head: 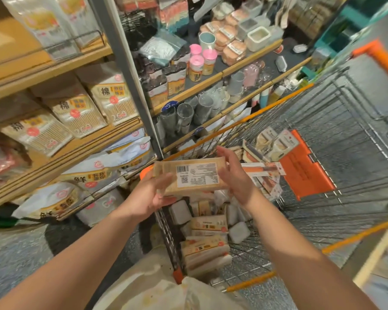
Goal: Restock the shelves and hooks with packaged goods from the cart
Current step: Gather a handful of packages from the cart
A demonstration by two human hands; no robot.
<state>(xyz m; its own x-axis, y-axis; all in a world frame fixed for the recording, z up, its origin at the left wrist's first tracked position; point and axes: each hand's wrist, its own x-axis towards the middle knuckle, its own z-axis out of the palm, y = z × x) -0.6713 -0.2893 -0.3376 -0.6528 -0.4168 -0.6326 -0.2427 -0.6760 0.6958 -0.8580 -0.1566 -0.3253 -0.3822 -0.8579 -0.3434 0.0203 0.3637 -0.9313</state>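
Observation:
I hold a flat beige packet (195, 177) with a white barcode label facing up, above the near corner of the wire cart (323, 175). My left hand (152, 193) grips its left end from below, thumb on top. My right hand (233, 175) holds its right end, fingers curved over the far edge. Inside the cart lie several more beige packets (208, 224) and small grey packs (239, 232). The wooden shelves (76, 148) on the left carry cotton swab packs (78, 110) and white bags (94, 173).
An orange child-seat flap (305, 166) and carded goods (276, 142) sit further into the cart. To the right of a grey upright post (130, 70), dark shelves hold pink-lidded jars (197, 66), cups and boxes. Speckled floor lies below left. A pale bag (157, 285) hangs at my front.

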